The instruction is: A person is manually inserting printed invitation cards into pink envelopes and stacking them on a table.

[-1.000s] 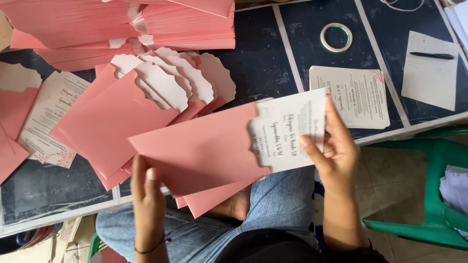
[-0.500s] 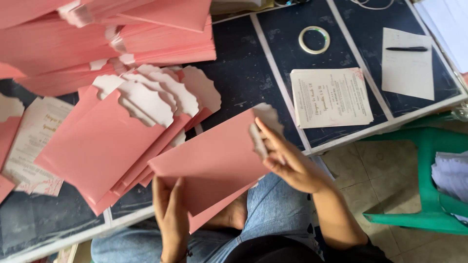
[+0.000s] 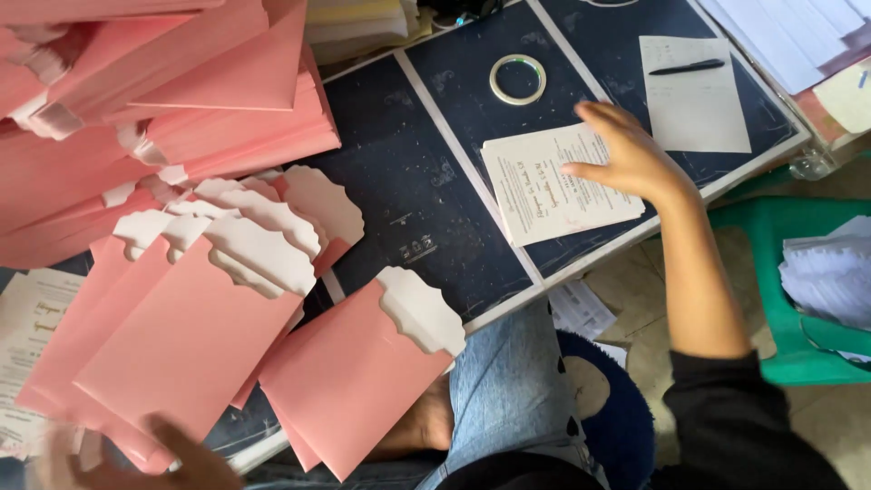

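The right hand (image 3: 631,159) lies open and flat on a stack of printed cards (image 3: 558,186). The blurred left hand (image 3: 136,454) touches the pink envelopes (image 3: 181,349); its grip cannot be told. The nearest envelope (image 3: 349,381) stands open, white flap up.

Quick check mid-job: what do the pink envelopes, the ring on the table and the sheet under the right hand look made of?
Pink envelopes: smooth paper or thin card, slight sheen, white lining on the scalloped flaps.
Ring: likely a roll of clear or pale tape, its band glossy and see-through.
Printed sheet under the right hand: matte off-white card or paper, lying flat on the dark table.
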